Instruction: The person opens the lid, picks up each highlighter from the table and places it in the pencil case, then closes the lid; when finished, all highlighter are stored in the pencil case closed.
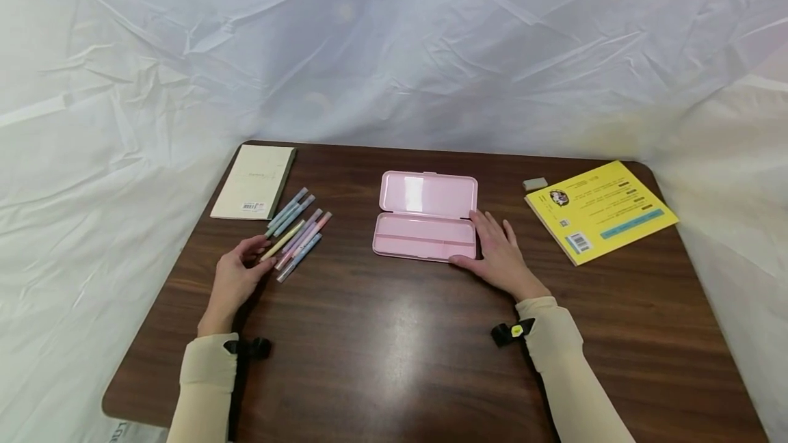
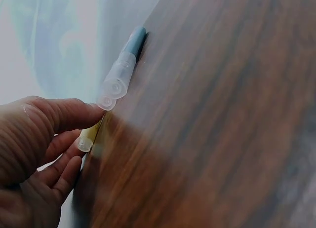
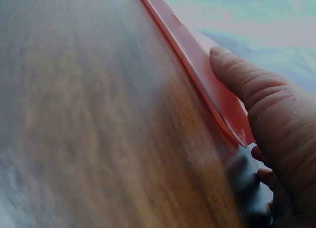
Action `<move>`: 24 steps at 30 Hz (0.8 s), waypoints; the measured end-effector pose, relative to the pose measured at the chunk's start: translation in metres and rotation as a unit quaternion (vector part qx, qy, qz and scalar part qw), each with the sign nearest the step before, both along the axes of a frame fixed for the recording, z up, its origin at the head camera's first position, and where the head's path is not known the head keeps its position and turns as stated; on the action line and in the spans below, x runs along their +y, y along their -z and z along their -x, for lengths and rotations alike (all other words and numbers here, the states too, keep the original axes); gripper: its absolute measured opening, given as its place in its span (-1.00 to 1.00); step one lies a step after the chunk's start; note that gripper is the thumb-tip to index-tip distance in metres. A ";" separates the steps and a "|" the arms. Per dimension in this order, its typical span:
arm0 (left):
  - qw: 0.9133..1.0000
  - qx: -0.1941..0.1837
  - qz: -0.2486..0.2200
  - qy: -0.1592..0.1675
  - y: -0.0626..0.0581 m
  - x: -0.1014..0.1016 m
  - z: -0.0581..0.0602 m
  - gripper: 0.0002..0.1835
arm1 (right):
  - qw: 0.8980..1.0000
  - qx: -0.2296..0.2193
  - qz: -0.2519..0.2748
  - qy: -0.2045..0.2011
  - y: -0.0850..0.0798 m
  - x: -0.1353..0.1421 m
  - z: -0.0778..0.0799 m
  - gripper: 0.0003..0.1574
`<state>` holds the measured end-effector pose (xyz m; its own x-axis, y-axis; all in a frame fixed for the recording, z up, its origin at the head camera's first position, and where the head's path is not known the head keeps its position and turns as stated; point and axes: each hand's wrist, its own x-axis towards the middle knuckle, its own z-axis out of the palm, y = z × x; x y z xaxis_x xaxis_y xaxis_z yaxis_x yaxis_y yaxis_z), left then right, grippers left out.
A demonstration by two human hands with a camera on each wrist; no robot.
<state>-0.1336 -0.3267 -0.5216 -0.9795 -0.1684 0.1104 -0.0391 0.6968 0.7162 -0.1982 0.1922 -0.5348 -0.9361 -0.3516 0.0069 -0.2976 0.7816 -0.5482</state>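
My left hand [image 1: 237, 275] is at the near end of a group of pens, with its thumb and fingers about the end of a yellow pen [image 1: 282, 240]. In the left wrist view, the yellow pen's end [image 2: 85, 144] shows between thumb and fingers, and pens with clear ends [image 2: 116, 86] lie beyond. Blue pens [image 1: 294, 216], a purple pen [image 1: 301, 231], a pink pen and another blue one [image 1: 299, 258] lie alongside. My right hand [image 1: 501, 258] holds the right end of an open pink pencil case [image 1: 406, 246], thumb at its front edge, fingers near the hinge. No pens lie inside its compartments.
A cream notebook [image 1: 254, 180] lies at the table's back left. A yellow book [image 1: 600, 214] and a small grey eraser-like block [image 1: 535, 184] lie at the right. White sheeting [image 1: 394, 53] hangs behind the dark wooden table [image 1: 382, 333].
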 end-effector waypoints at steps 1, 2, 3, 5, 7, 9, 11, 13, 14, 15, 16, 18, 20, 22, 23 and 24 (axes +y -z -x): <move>1.000 -0.001 -0.002 -0.004 0.000 0.000 0.001 -0.52 | 1.000 -0.001 0.000 0.000 0.000 0.000 0.000 0.41; 1.000 -0.001 -0.002 -0.006 0.000 0.000 0.001 -0.53 | 1.000 0.000 0.000 0.001 0.000 0.000 0.000 0.41; 1.000 -0.001 -0.001 -0.008 0.000 0.001 0.002 -0.54 | 1.000 0.000 0.001 0.001 0.000 0.000 0.000 0.41; 1.000 0.002 0.000 -0.012 0.001 0.001 0.004 -0.55 | 1.000 0.002 0.001 0.002 0.000 0.000 0.000 0.41; 1.000 0.008 0.001 -0.015 0.002 0.001 0.005 -0.56 | 1.000 0.003 0.000 0.003 0.000 0.001 0.000 0.41; 1.000 0.012 -0.001 -0.018 0.002 0.002 0.006 -0.58 | 1.000 0.003 0.000 0.003 0.001 0.001 0.000 0.41; 1.000 0.017 -0.004 -0.023 0.003 0.003 0.008 -0.59 | 1.000 0.003 0.000 0.002 0.001 0.001 0.000 0.40; 0.999 0.018 -0.005 -0.030 0.004 0.004 0.008 -0.61 | 1.000 0.003 0.000 0.002 0.002 0.001 0.000 0.40; 0.999 0.019 -0.003 -0.034 0.004 0.004 0.009 -0.62 | 1.000 0.003 0.000 0.002 0.002 0.001 0.000 0.40; 0.999 0.020 -0.002 -0.038 0.004 0.005 0.009 -0.63 | 1.000 0.003 0.000 0.002 0.002 0.001 0.000 0.40; 0.999 0.020 -0.001 -0.042 0.004 0.005 0.009 -0.64 | 1.000 0.004 0.001 0.002 0.002 0.001 0.000 0.40; 0.998 0.023 -0.001 -0.051 0.005 0.006 0.010 -0.65 | 1.000 0.006 0.001 0.001 0.002 0.001 0.000 0.40; 0.998 0.024 -0.001 -0.057 0.005 0.007 0.010 -0.66 | 1.000 0.008 0.002 0.001 0.002 0.001 0.000 0.39; 0.998 0.023 -0.001 -0.062 0.004 0.007 0.011 -0.66 | 1.000 0.010 0.003 0.000 0.002 0.001 0.000 0.38; 0.998 0.023 0.000 -0.063 0.004 0.007 0.011 -0.66 | 1.000 0.010 0.003 0.000 0.001 0.001 0.000 0.38; 0.998 0.021 0.001 -0.064 0.004 0.008 0.012 -0.66 | 1.000 0.009 0.004 0.000 0.001 0.001 0.000 0.38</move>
<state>-0.1453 -0.3192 -0.5255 -0.9444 -0.2918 0.1516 -0.0976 0.6890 0.7182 -0.1984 0.1932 -0.5361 -0.9357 -0.3519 0.0264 -0.3078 0.7773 -0.5486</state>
